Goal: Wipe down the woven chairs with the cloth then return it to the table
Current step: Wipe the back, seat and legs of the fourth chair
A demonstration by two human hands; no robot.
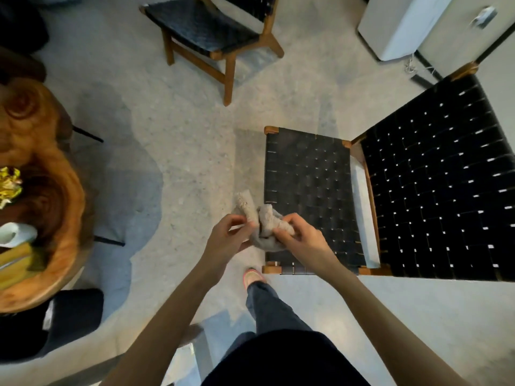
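A bunched grey cloth [266, 218] hangs in the air between both my hands, just left of the near woven chair [309, 185]. My left hand [228, 235] pinches its left end, which sticks up as a roll. My right hand [299, 236] grips the crumpled right part over the seat's front corner. That chair has a black woven seat and a black woven back [440, 179] in a wooden frame. A second woven chair [206, 26] stands farther off at the top. The round wooden table [55, 196] is at the left edge.
On the table lie a white cup [14, 232], a yellow-green crumpled thing [8, 185] and a yellow object. A black bag [69, 316] sits on the floor below the table. A white appliance [401, 26] stands at the top right. My foot [253, 275] is beside the chair's corner.
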